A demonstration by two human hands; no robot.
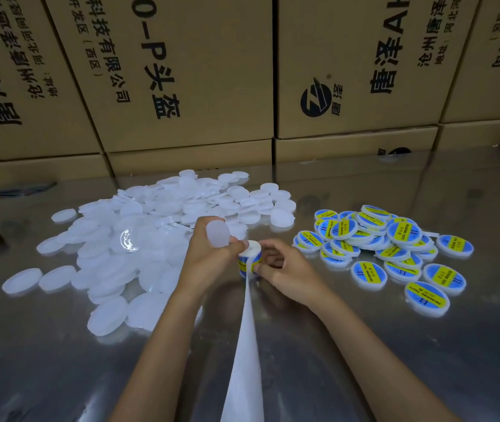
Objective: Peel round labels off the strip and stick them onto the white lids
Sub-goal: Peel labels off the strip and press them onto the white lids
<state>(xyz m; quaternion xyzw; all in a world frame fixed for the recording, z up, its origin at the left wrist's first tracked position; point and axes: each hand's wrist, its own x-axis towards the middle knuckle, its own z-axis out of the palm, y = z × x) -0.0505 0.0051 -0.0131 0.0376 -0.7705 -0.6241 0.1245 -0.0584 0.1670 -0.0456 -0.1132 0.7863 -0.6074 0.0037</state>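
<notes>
Both hands meet at the label roll [250, 254]: the left hand [209, 254] clutches a blank white lid [218, 234] and steadies the roll, the right hand [285, 269] pinches at its side. Bare strip [244, 360] trails toward the viewer. Plain lids [139, 226] heap left of the roll, labelled lids [395, 248] right, on the bench [425, 360].

We count two hands, left [209, 257] and right [285, 269]; one label roll [249, 254]; roughly thirty labelled lids [395, 248] at 2 o'clock; plain lids [139, 239] at 10 o'clock, too many to count.
</notes>
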